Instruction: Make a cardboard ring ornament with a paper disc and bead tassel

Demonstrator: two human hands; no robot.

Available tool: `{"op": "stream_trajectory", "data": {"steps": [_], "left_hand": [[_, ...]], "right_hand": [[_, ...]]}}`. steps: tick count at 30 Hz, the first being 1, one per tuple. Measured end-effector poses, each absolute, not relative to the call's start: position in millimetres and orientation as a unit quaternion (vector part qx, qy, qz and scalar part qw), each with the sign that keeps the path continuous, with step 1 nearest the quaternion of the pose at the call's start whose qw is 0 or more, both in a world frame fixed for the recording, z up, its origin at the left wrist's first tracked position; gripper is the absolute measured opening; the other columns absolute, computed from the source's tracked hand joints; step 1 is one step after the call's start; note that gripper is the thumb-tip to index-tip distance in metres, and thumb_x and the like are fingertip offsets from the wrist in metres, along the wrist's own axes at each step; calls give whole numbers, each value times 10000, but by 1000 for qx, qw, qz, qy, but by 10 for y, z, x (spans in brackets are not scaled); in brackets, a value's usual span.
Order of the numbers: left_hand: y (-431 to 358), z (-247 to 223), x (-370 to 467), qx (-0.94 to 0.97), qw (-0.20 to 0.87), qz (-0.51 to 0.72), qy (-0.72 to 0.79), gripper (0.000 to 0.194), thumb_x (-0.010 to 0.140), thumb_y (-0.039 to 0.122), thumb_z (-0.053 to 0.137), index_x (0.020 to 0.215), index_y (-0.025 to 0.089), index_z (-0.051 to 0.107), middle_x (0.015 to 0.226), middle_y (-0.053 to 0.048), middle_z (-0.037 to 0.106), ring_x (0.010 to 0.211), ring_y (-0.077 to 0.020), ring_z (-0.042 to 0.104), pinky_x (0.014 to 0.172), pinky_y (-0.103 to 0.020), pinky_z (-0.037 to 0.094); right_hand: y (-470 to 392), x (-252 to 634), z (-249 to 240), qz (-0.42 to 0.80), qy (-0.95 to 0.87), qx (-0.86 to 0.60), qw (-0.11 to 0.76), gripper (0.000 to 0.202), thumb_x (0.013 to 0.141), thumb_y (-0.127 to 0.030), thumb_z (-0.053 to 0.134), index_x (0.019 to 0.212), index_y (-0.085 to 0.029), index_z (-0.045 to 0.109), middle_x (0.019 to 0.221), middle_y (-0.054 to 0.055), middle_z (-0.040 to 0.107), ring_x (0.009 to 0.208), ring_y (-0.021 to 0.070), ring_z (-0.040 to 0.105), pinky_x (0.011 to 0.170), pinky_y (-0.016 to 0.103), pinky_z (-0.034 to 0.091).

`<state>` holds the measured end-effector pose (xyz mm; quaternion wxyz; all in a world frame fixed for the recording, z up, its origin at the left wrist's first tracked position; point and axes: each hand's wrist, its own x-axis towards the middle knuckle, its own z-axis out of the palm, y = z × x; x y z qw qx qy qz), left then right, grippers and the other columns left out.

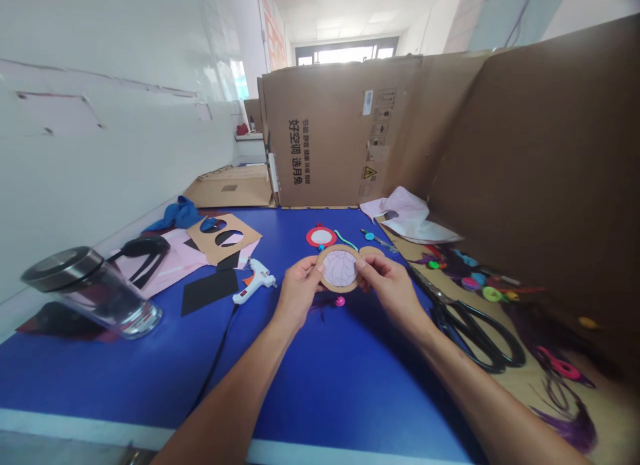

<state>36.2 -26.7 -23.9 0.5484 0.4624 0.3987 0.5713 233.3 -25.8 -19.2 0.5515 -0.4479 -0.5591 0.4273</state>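
Between my two hands is a round cardboard ring [340,268] with patterned pale lilac material across its middle. My left hand [300,285] pinches its left edge, thumb on the front. The right edge is gripped by my right hand [387,278], its thumb also on the face. Just behind it lie a red ring with a white centre [321,237], a mint-green strip [346,239] and a tan cardboard disc [371,251], partly covered by my right hand. A pink button-like piece [341,301] with dark strands rests below the ring.
A white glue gun [255,281] with a black cord lies at left, near black paper [210,291], cut cardboard [223,238] and a glass bottle [100,298]. Large black scissors [475,325] and colourful scraps [480,285] lie right. Cardboard walls [340,138] stand behind and right.
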Motion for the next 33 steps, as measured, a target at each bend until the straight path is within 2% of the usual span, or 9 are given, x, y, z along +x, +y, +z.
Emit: {"op": "stream_trajectory", "data": {"steps": [10,19,33], "left_hand": [[-278,-228,363,467,546,576,390,434,858,509,877,1122,167,832,1057,-122,859,884,-239,809,773,-325,650],[-282,-216,377,456,548,580,395,396,847,491,891,1065,167,825,999,-111,851,857,-244,810,744,-327,654],[-278,-224,371,462,546,574,399,464,824,543,903,1074,158,841,943,-106,852,808,-250,814,740,-360,677]], "right_hand": [[-265,2328,-195,428,-556,-443,559,460,840,-669,831,830,-222,721,655,-4,622,581,165,544,572,308,456],[-256,2336,-193,422,-560,-447,555,471,846,-680,825,836,-218,730,648,1,637,583,166,552,570,307,465],[-264,2327,-186,420,-574,-443,545,497,852,-696,815,868,-203,756,649,1,645,581,160,560,567,298,461]]}}
